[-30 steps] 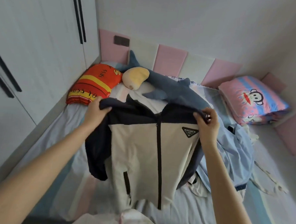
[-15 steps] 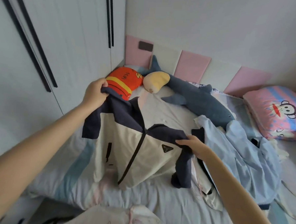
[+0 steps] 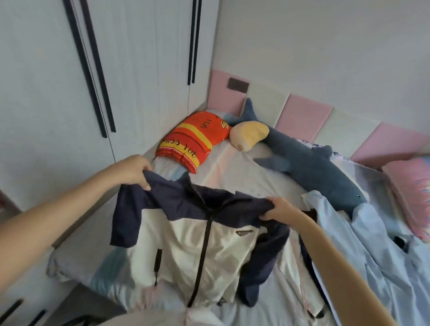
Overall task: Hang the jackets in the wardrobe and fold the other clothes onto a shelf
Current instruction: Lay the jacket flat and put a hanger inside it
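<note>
A zipped jacket (image 3: 192, 246) with a cream body, navy shoulders and navy sleeves hangs in front of me over the bed. My left hand (image 3: 134, 169) grips its left shoulder. My right hand (image 3: 280, 211) grips its right shoulder. The jacket's hem touches the bedsheet (image 3: 236, 169). A light blue garment (image 3: 383, 261) lies crumpled on the bed to the right. A cream garment (image 3: 300, 274) lies partly under the jacket's right sleeve. The white wardrobe (image 3: 129, 66) stands on the left with its doors closed.
An orange and yellow pillow (image 3: 192, 140) lies at the head of the bed beside a blue shark plush (image 3: 306, 162). A pink striped pillow (image 3: 419, 193) sits at the right. Pink and cream padded panels (image 3: 303, 115) line the wall. Pale cloth (image 3: 160, 322) shows at the bottom edge.
My right hand has lifted the jacket's right shoulder up level with the left, so the jacket now hangs spread between both hands. My view has swung left toward the wardrobe.
</note>
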`<state>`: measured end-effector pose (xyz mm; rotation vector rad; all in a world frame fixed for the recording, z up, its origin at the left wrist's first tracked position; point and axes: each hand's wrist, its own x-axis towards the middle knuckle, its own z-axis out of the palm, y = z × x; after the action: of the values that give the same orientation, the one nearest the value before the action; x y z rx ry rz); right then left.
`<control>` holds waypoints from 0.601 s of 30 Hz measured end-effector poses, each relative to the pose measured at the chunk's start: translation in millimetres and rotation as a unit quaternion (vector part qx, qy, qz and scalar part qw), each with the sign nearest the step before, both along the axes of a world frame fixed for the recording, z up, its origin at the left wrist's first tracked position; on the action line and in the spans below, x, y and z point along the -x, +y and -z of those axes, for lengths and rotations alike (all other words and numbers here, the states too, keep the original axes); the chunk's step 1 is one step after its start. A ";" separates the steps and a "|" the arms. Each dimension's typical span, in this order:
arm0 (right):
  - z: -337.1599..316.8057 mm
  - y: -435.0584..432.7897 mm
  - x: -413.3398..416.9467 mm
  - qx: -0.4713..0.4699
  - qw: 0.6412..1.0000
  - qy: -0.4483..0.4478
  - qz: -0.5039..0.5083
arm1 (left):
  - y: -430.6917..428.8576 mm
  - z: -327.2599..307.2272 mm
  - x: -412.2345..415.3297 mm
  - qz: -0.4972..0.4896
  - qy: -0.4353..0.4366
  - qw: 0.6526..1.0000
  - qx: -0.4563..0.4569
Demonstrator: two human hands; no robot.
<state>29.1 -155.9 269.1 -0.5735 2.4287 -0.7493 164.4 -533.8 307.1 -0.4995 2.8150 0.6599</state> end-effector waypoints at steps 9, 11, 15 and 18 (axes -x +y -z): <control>-75.7 -32.3 -2.9 0.027 0.918 -0.349 -0.188 | -0.8 -100.2 5.6 0.075 -0.142 0.915 -0.369; -85.7 -38.8 22.8 -0.031 0.943 -0.298 -0.141 | -12.5 -112.6 34.3 0.035 -0.145 0.952 -0.267; -76.6 -51.0 98.0 -0.250 0.968 0.025 -0.004 | -42.5 -83.9 102.3 -0.080 -0.013 0.997 -0.006; -60.0 -57.2 139.8 -0.155 0.946 0.217 0.185 | -49.1 -51.7 144.8 -0.120 0.239 0.963 0.004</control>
<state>-110.7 -213.1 329.0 -0.1644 3.0390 -0.3856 19.6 -582.9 358.8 -0.7848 3.2351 0.9257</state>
